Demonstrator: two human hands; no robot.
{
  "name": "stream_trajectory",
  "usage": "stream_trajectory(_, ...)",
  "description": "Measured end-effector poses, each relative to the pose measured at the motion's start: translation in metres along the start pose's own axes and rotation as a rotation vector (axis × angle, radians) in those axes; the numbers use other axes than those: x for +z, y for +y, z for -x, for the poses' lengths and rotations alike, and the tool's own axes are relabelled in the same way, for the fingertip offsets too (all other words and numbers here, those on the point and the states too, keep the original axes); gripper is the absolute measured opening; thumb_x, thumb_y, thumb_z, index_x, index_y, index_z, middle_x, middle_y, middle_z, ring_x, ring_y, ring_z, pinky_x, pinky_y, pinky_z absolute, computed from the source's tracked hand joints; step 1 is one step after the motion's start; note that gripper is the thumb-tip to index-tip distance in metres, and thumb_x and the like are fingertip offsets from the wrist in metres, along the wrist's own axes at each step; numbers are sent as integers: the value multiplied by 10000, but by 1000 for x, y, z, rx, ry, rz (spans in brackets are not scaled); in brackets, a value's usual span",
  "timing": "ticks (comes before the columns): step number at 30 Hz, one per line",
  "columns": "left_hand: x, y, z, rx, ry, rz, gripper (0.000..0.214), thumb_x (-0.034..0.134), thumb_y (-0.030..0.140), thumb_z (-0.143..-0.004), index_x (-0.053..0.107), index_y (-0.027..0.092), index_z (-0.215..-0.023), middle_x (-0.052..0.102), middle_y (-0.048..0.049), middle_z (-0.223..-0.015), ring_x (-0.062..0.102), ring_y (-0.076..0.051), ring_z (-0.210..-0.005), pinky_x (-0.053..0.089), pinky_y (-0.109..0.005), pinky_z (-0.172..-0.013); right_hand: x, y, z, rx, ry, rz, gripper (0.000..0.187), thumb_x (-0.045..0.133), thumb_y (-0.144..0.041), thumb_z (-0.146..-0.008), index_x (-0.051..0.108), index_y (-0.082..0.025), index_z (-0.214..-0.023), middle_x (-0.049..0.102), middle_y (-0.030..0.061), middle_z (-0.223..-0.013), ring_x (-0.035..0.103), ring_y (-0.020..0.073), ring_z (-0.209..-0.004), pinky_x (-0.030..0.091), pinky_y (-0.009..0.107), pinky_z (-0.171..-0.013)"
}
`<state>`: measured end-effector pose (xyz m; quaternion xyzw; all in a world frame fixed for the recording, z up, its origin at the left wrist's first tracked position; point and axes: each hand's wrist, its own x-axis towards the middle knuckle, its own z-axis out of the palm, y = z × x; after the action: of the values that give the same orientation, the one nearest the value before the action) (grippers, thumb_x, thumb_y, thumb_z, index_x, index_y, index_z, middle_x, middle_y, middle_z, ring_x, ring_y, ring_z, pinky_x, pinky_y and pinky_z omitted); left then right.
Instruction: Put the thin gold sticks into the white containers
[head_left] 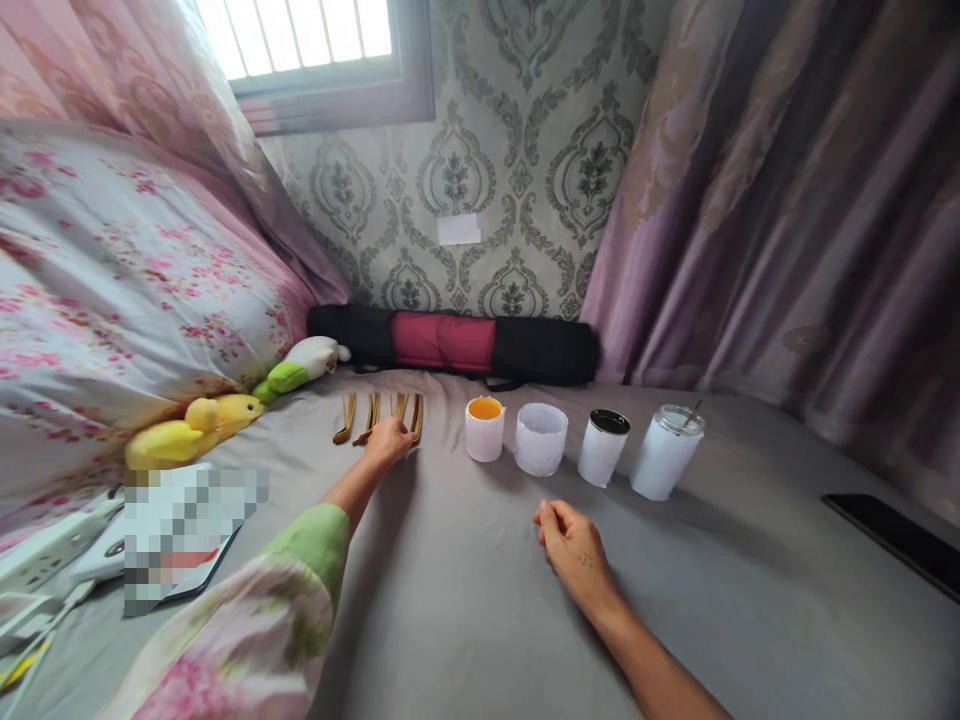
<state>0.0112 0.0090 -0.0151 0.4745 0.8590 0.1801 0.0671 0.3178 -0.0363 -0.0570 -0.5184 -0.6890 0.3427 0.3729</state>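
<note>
My left hand (388, 443) reaches down onto a row of slim gold-coloured bent rods (418, 418), lying in small groups on the grey sheet. Its fingers are closed at the right-hand groups, and the hand hides part of them. Farther left lie another group (371, 415) and a bent gold-coloured piece (346, 420). My right hand (576, 550) rests above the sheet with fingers curled in and nothing visible in them. Beyond it stand a white cup with an orange inside (484, 437), a wide whitish tub (540, 452), a white can with a dark inside (602, 460) and a white-wrapped glass jar (664, 465) holding a thin stick.
A black and red long bag (442, 342) lies along the wall. Plush toys (191, 425), a power strip (52, 545) and a partly blurred flat item (214, 560) are at left. A dark flat object (896, 540) lies at right on the grey sheet (465, 600).
</note>
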Motion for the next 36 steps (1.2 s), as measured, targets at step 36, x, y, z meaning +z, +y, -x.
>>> stream_trajectory(36, 1, 8, -10, -36, 24, 88, 174, 560, 275, -632, 658, 150, -703, 663, -116, -770, 600, -227, -818, 422, -240, -658, 1, 0, -1, 7, -18, 28, 368, 341, -447, -795, 559, -179, -669, 542, 7, -543, 446, 108, -453, 302, 204, -445)
